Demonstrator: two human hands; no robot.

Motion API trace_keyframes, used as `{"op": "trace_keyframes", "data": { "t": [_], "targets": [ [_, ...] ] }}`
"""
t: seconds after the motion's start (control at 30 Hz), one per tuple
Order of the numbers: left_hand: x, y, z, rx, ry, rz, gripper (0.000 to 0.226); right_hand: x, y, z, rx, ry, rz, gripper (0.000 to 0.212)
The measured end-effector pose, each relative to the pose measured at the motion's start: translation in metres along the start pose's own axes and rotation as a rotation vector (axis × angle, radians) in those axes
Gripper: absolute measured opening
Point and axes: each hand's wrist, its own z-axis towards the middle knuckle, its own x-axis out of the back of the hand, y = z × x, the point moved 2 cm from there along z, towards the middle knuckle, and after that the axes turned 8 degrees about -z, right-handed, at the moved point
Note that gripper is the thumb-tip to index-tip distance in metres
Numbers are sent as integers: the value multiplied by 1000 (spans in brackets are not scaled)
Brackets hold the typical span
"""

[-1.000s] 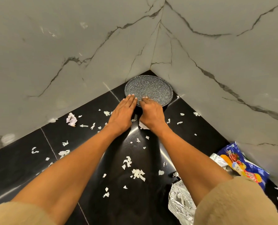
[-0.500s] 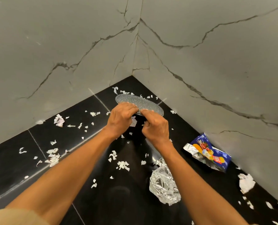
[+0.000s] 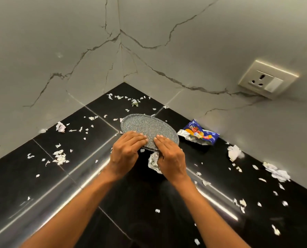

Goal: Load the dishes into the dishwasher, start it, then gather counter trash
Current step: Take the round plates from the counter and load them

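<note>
**Speckled plate held above littered black counter**

Torn white paper scraps are strewn over the left stretch of the glossy black counter, with a larger crumpled scrap near the marble wall. At centre, the left hand and the right hand grip the near rim of a round grey speckled plate, fingers laid over its top, the plate tilted and raised off the counter just out from the corner. A crumpled piece of foil shows below the plate, partly hidden by the right hand. Further right, a blue snack wrapper lies against the wall, below a wall socket, with more crumpled paper beyond.
</note>
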Motion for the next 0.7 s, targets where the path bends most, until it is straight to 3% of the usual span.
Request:
{"op": "trace_keyframes", "data": {
  "t": [0.3,0.7],
  "targets": [
    [13,126,-40,-40,-55,-72,40,85,-4,-114,-44,28,-6,51],
    [11,267,-118,-169,-183,-213,41,173,-29,-287,-218,98,-94,52]
  ]
}}
